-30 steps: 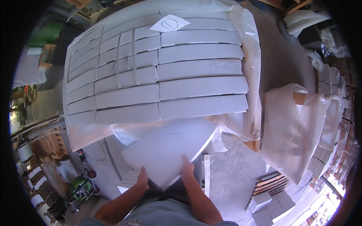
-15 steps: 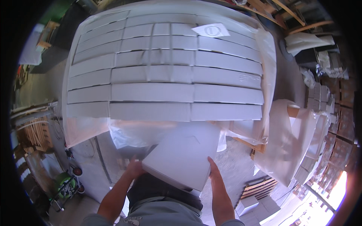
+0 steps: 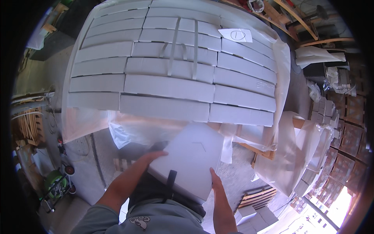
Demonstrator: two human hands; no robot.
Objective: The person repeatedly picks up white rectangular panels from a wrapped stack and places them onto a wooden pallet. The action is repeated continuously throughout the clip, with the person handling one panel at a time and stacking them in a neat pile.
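Observation:
A flat white cardboard box point(image 3: 187, 160) is held in front of my waist, turned so that one corner points away from me. My left hand point(image 3: 157, 154) lies at its left edge, with fingers reaching onto the top. At the right edge, my right hand point(image 3: 215, 180) grips the box, thumb uppermost. A short dark strip point(image 3: 171, 178) lies over the near edge. Beyond the box stands a large stack of long white cartons point(image 3: 167, 105) in rows, partly wrapped in clear plastic film point(image 3: 281, 78). The undersides of both hands are hidden.
A white sheet with a circled mark point(image 3: 237, 35) and pale straps point(image 3: 183, 46) lie on the cartons. Film-covered goods point(image 3: 278, 156) and a wooden pallet point(image 3: 255, 197) stand to the right. A green reel on wheels point(image 3: 56, 183) is at the lower left.
My left hand has shifted forward along the box's left edge, with fingers now on top. The box has turned slightly, and the dark strip now shows. The carton stack appears tilted in view.

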